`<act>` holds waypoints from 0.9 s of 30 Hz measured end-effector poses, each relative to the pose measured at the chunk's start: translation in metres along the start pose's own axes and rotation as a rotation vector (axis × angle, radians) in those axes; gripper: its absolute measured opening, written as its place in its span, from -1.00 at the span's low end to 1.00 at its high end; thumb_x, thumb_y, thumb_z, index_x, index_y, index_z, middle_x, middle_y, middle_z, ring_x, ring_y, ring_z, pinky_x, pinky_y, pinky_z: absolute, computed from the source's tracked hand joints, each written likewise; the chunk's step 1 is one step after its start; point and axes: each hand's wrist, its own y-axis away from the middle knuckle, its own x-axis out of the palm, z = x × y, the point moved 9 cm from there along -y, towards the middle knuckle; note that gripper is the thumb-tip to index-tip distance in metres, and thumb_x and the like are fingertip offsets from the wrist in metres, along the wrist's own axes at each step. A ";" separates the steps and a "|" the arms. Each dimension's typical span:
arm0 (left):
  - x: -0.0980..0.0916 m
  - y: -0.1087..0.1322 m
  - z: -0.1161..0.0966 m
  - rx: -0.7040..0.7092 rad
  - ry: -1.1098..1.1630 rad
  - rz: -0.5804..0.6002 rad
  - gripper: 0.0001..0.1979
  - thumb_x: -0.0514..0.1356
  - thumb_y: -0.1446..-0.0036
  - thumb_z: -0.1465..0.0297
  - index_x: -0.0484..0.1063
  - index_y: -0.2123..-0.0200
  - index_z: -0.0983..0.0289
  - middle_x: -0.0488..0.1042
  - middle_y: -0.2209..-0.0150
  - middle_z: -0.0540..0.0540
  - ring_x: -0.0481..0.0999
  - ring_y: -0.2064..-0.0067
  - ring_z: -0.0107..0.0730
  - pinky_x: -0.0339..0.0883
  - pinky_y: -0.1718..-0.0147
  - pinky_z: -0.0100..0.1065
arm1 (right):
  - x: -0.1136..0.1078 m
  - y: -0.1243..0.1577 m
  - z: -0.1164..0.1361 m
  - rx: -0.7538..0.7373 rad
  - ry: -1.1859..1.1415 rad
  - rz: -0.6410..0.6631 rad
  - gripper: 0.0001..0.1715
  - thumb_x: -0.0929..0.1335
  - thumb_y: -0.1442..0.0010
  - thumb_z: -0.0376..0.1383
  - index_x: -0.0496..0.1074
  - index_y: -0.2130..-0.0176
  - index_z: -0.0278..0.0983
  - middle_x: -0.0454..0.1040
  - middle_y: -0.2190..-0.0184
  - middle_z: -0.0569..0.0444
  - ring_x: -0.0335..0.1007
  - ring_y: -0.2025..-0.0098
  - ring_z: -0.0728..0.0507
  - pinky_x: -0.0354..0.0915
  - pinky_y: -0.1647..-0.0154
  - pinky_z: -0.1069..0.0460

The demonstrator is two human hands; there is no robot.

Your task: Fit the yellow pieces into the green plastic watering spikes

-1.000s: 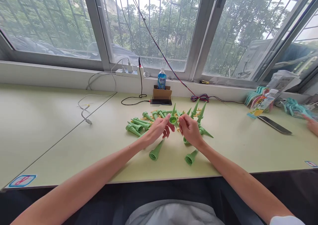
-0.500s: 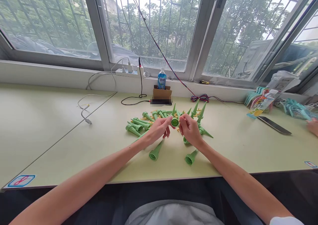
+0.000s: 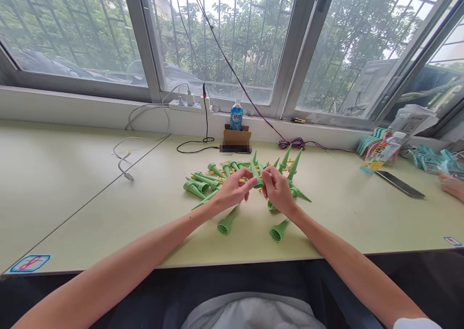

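Between my hands is a green cone [image 3: 257, 182], its wide ring end low and its narrower part pointing up and away. My left hand [image 3: 235, 187] has its thumb and fingers closed on the cone's left side. On the right side, my right hand [image 3: 274, 186] pinches at the ring; anything small inside that pinch is hidden. Several green cones with small yellow parts lie around and behind both hands. Nearer the table's front edge lie two separate cones, one on the left [image 3: 225, 225] and one on the right [image 3: 278, 231].
A blue-labelled bottle [image 3: 236, 116] stands in a cardboard box [image 3: 237, 135] by the window. Cables lie on the table [image 3: 90, 174]. At right are a phone [image 3: 399, 183], a second bottle [image 3: 382, 154], teal items [image 3: 431, 158] and another person's hand [image 3: 453, 186].
The held cone has tipped from its round opening facing me to its ring pointing lower. My left fingers have shifted around it. The other person's hand has moved slightly left.
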 end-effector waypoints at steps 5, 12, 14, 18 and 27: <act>0.002 -0.002 0.002 0.017 0.002 0.005 -0.63 0.14 -0.21 0.05 0.24 0.22 0.25 0.42 0.12 0.09 0.38 0.57 -0.64 0.20 0.66 -0.48 | 0.002 0.000 0.002 -0.010 0.010 0.023 -0.55 0.18 -0.35 0.10 0.18 0.35 -0.19 0.18 0.72 0.27 0.12 0.69 -0.01 0.07 0.62 0.09; 0.000 -0.002 -0.001 0.073 -0.053 -0.018 -0.64 0.15 -0.21 0.07 0.23 0.23 0.25 0.40 0.12 0.10 0.39 0.55 -0.60 0.30 0.60 -0.44 | 0.001 0.001 0.002 -0.022 0.021 0.022 -0.57 0.19 -0.36 0.06 0.19 0.36 -0.19 0.16 0.72 0.27 0.09 0.69 0.00 0.05 0.61 0.10; -0.001 -0.001 -0.002 0.082 -0.071 -0.025 -0.65 0.16 -0.21 0.08 0.23 0.23 0.25 0.40 0.12 0.09 0.41 0.53 -0.59 0.30 0.59 -0.44 | 0.001 0.001 0.002 -0.022 0.026 0.023 -0.58 0.19 -0.36 0.05 0.19 0.36 -0.19 0.15 0.72 0.27 0.08 0.68 0.00 0.04 0.61 0.10; -0.002 0.000 -0.005 0.097 -0.114 -0.050 -0.66 0.16 -0.21 0.09 0.23 0.24 0.25 0.40 0.13 0.08 0.39 0.54 -0.61 0.32 0.55 -0.43 | 0.001 0.001 0.003 -0.029 0.036 0.021 -0.59 0.19 -0.37 0.03 0.20 0.36 -0.20 0.15 0.72 0.27 0.08 0.68 0.00 0.04 0.60 0.09; -0.002 0.001 -0.011 0.118 -0.205 -0.065 -0.67 0.15 -0.22 0.10 0.23 0.24 0.25 0.43 0.20 0.04 0.35 0.57 -0.61 0.29 0.54 -0.43 | -0.001 0.001 0.005 -0.037 0.052 0.012 -0.57 0.20 -0.36 0.03 0.22 0.38 -0.21 0.16 0.71 0.25 0.08 0.67 0.01 0.04 0.60 0.09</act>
